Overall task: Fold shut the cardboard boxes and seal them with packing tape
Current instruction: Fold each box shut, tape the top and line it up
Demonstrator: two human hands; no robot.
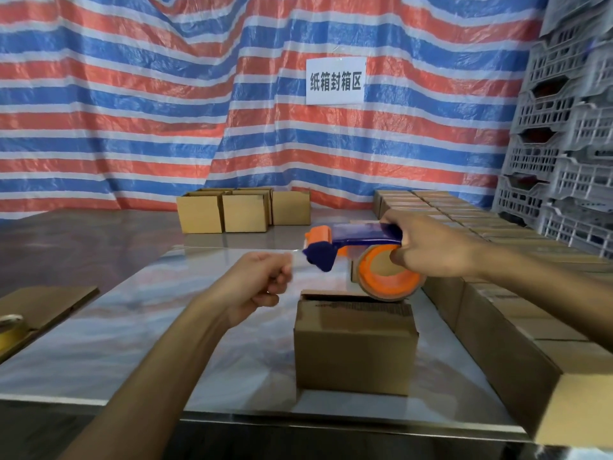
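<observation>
the left hand (265,282) is curled, with the clear tape end (297,261) pinched in it. the tape dispenser (351,242) is gripped by the right hand (434,247), just above the cardboard box (355,350) set on the table (116,346), beside a row of boxes (504,330).

Open left of the box (355,346), walled on its right.
From the box, bare worktop (132,327) lies open from 7 to 11 o'clock, with flat cardboard (46,305) and a tape roll (11,327) at the far 9 o'clock edge. From 1 to 4 o'clock a row of boxes (497,327) stands near, leaving a narrow gap; crates (564,144) rise behind. Overhead, the right hand (438,250) gripping the dispenser (351,239) and the left hand (262,283) pinching its tape (297,260) bar the top.
</observation>
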